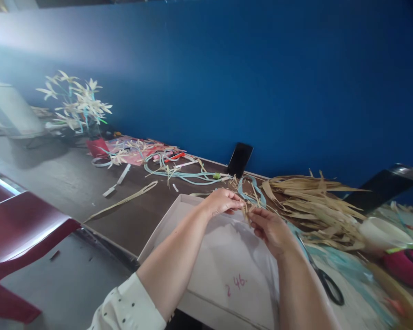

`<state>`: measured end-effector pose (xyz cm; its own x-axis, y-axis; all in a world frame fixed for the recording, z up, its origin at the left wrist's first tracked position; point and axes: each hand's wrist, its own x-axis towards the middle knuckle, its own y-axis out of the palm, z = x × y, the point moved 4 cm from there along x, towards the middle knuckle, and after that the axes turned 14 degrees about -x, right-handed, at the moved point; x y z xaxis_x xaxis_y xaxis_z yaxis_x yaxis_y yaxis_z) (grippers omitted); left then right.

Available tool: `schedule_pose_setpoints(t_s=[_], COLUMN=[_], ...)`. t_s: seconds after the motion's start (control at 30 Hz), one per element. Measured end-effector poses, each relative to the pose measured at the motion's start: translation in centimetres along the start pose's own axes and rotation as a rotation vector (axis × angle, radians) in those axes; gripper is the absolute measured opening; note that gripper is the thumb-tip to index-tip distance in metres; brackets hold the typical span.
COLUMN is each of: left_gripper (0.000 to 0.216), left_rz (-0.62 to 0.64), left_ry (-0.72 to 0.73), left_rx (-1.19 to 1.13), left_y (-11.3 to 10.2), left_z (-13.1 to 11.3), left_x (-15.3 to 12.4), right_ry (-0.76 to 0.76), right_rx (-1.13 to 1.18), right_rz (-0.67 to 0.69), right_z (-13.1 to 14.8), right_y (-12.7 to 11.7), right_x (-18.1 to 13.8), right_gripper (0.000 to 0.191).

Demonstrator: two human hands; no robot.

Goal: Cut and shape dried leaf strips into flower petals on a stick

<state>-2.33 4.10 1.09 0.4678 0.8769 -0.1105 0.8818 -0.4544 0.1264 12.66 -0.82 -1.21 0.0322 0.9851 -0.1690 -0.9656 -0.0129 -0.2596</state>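
Note:
Both hands meet above a white box lid (pixel 206 275) marked with "2 46" in red. My left hand (pixel 223 201) is closed, its fingertips pinching a small piece of dry straw-coloured leaf (pixel 246 213). Close beside it, my right hand (pixel 266 227) pinches the same piece from the other side. The exact shape of the piece is partly hidden by the fingers. Just beyond the hands lie a pale blue ribbon loop (pixel 251 190) and straw-coloured scraps. A big bundle of dried leaves (pixel 316 206) spreads to the right of my right hand.
A black phone (pixel 240 159) leans against the blue wall (pixel 261 82). Black-handled scissors (pixel 330 286) lie at right, near a white bowl (pixel 383 233). Leaf flowers (pixel 82 105) stand at far left. Blue cords (pixel 186 176) cross the dark table (pixel 124 229); a red chair (pixel 27 229) stands left.

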Motion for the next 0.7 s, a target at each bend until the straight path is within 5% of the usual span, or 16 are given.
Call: schedule_pose_setpoints(t_s=[0.7], left_gripper=[0.037], left_rz=[-0.005], left_ry=[0.018], left_rx=[-0.145], left_y=[-0.47], left_z=[-0.27], left_x=[-0.07], right_ry=[0.008], right_rx=[0.113], right_rz=[-0.025], right_z=[0.66], right_y=[-0.21], right_x=[-0.40], right_gripper=[0.024])
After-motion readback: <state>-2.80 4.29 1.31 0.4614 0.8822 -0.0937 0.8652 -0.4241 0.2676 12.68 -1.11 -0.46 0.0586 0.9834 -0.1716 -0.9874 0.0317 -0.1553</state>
